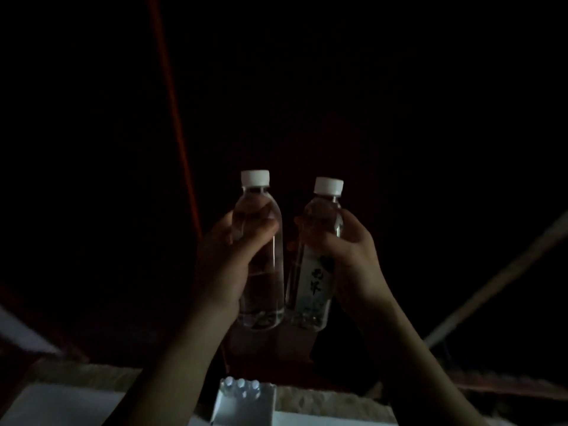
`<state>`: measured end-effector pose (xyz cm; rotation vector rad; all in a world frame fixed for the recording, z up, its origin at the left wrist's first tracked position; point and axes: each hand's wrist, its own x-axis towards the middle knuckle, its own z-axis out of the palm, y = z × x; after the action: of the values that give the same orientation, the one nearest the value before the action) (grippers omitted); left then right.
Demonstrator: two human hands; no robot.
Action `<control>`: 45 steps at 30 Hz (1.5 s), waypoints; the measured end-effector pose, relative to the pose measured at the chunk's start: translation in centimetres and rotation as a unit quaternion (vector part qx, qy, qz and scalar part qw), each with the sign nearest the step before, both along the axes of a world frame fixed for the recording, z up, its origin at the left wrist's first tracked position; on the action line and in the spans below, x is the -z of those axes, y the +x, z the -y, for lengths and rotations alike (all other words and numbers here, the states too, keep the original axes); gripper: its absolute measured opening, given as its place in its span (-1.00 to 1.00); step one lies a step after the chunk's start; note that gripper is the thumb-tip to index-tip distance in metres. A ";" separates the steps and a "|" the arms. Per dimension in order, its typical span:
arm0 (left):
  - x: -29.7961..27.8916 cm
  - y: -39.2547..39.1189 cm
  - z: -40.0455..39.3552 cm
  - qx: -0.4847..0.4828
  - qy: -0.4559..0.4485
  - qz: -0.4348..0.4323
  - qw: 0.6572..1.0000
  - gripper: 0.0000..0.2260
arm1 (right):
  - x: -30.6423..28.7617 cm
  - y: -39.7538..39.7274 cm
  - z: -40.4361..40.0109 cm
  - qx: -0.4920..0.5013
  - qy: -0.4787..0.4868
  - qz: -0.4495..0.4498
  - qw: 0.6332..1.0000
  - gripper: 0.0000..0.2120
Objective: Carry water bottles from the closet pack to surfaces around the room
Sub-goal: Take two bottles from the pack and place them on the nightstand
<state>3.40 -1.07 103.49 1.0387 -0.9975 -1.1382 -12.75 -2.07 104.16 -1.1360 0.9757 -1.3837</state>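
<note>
The scene is very dark. My left hand (229,259) grips a clear water bottle (264,272) with a white cap, held upright. My right hand (344,247) grips a second water bottle (313,290) with a white cap and a pale label with dark lettering. The two bottles stand side by side in front of me, nearly touching at their bases. Below, at the bottom edge, the open bottle pack (242,401) shows several white caps inside.
A reddish vertical edge (175,118) runs up the left side. A pale slanted bar (498,278) crosses the right. White flat surfaces (61,404) flank the pack at the bottom. Everything beyond is in darkness.
</note>
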 end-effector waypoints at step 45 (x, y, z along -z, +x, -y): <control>-7.5 -96.8 -21.0 0.719 -0.053 -0.020 0.693 -0.65 | -6.2 -82.2 -40.5 0.713 -0.067 -0.064 0.696 -0.73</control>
<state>-93.40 19.97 111.01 -0.1208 -1.8799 -2.2594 -94.92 38.46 110.34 -0.3756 2.0784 -2.6032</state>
